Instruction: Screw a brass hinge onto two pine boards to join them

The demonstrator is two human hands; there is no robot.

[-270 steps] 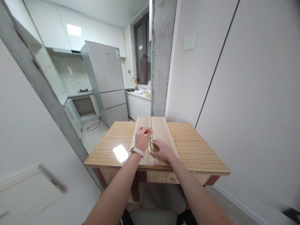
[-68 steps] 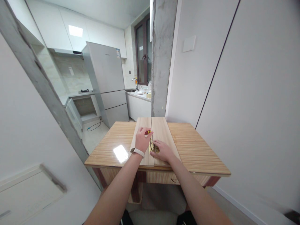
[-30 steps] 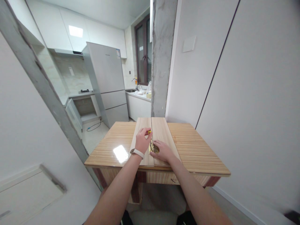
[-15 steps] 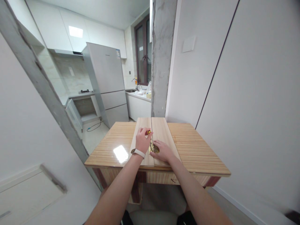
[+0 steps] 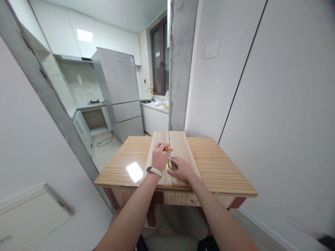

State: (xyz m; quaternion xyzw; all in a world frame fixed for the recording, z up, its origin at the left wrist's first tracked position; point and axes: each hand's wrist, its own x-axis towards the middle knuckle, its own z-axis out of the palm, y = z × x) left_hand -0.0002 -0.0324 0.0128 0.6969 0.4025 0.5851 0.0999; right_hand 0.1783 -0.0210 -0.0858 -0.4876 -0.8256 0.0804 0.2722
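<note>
Thumb stretched a little farther right than half a second ago, the left hand (image 5: pixel 159 157) pinches a yellow-and-black handle (image 5: pixel 166 149) between its fingertips above a pale left board (image 5: pixel 160 138) on the wood-grain surface (image 5: pixel 220 167). Just nearer the wearer, what looks like a gold-toned hinge (image 5: pixel 168 168) lies at the seam. Over the right board (image 5: pixel 180 141), the right hand (image 5: pixel 183 168) spreads thumb and fingers apart, resting on the hinge. Boards sit side by side, hinge in position; fastening appears underway, though how much remains is hidden.
</note>
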